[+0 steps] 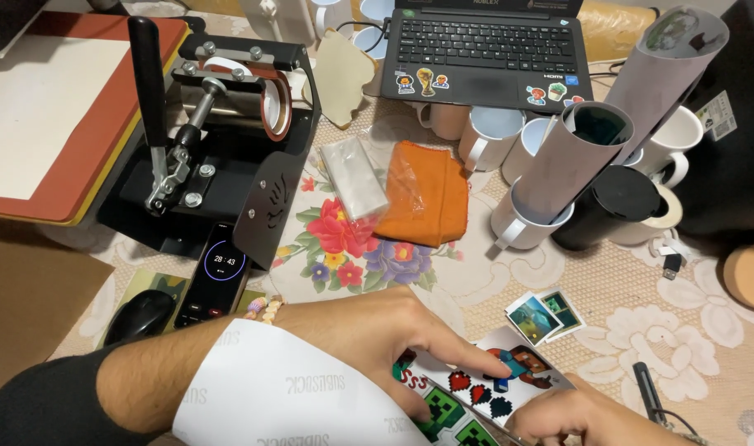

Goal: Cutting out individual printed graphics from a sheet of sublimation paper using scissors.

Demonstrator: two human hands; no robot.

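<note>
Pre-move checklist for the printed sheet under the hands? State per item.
1. Left hand pins the printed sheet: ok.
2. Right hand on the sheet's lower edge: ok; what it holds: cannot tell.
3. Sheet flat: not ok, white end curls over the forearm.
4. Small cut prints clear of the sheet: ok.
5. Mug press lever raised: ok.

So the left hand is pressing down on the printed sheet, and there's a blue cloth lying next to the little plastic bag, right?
Not quite: the cloth is orange, not blue. The head view shows it lying beside the plastic bag on the flowered tablecloth. The rest holds: the left hand presses on the printed sheet.
</note>
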